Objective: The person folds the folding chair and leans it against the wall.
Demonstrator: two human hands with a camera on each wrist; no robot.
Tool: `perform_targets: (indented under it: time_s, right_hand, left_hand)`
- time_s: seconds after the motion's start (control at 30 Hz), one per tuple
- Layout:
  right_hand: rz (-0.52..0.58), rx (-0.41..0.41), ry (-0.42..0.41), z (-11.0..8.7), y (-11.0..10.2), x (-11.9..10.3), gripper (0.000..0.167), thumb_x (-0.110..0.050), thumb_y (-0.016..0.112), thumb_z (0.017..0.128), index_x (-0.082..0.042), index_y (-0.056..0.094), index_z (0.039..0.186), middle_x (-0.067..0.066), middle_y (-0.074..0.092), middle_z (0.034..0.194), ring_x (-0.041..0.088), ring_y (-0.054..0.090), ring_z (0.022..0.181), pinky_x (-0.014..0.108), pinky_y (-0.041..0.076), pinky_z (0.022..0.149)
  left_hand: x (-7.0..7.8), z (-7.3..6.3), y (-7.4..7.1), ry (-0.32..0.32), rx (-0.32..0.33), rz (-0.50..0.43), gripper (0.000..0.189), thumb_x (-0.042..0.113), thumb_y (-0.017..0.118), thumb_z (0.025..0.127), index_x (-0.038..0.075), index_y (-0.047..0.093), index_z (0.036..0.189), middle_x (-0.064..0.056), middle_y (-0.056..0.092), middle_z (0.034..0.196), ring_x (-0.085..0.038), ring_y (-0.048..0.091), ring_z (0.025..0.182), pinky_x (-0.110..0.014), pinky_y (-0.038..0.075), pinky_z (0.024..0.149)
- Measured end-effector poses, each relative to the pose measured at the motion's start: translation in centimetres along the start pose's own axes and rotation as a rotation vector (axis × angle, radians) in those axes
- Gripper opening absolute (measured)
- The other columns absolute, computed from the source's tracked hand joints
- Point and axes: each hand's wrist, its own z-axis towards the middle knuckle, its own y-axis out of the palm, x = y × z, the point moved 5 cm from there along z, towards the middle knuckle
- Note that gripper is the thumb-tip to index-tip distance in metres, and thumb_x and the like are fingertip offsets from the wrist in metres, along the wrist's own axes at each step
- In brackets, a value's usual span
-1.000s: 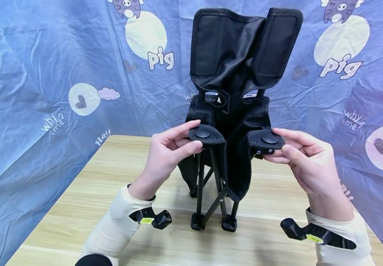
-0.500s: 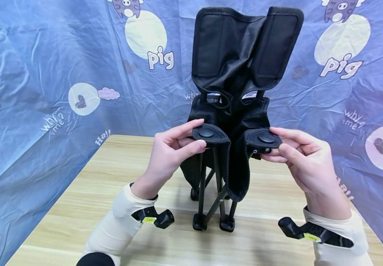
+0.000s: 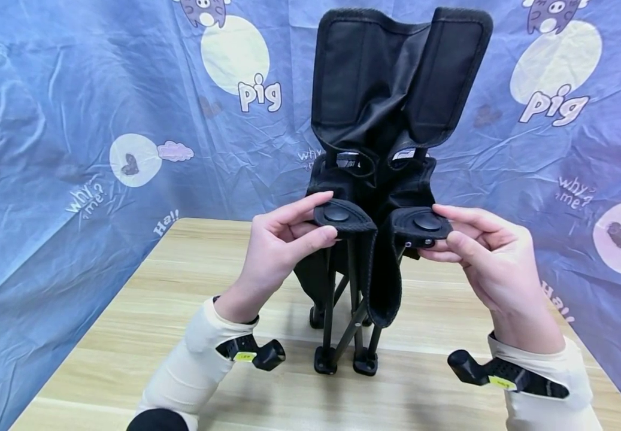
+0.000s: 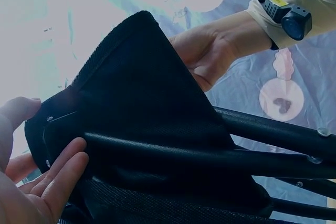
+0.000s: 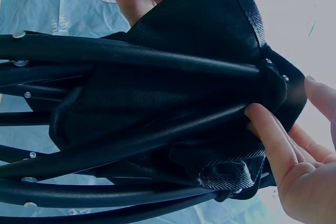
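Note:
A black folding chair (image 3: 364, 78) stands partly folded on the table, its fabric seat sagging in a deep fold between the two front corners. My left hand (image 3: 280, 245) pinches the left front corner (image 3: 337, 214) between thumb and fingers. On the other side my right hand (image 3: 496, 254) grips the right front corner (image 3: 427, 220) the same way. Each corner bears a round black button. Metal legs (image 4: 157, 150) run out from under the fabric in the left wrist view. In the right wrist view, fingertips (image 5: 257, 111) touch a leg tube near its riveted end.
The wooden table (image 3: 164, 287) carries the chair's black plastic feet (image 3: 325, 360). Behind it hangs a blue printed curtain (image 3: 73, 108), which also closes in both sides. A black wrist camera (image 3: 269, 354) juts from the left sleeve, another (image 3: 466, 366) from the right.
Both hands have moved slightly inward, bringing the two front corners closer together. The fabric fold between them has narrowed, and the front feet stand a little nearer each other.

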Motion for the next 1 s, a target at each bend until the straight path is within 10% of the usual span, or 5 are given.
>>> perform_targets:
  time_s: [1.0]
  right_hand:
    - [-0.071, 0.015, 0.004, 0.02, 0.47, 0.36, 0.033, 0.024, 0.048, 0.092, 0.026, 0.050, 0.125, 0.033, 0.067, 0.107, 0.037, 0.072, 0.088, 0.045, 0.058, 0.077]
  left_hand:
    - [-0.06, 0.04, 0.56, 0.014, -0.020, -0.031, 0.046, -0.012, 0.068, 0.084, -0.013, 0.058, 0.129, -0.014, 0.073, 0.100, -0.019, 0.073, 0.080, -0.044, 0.060, 0.079]
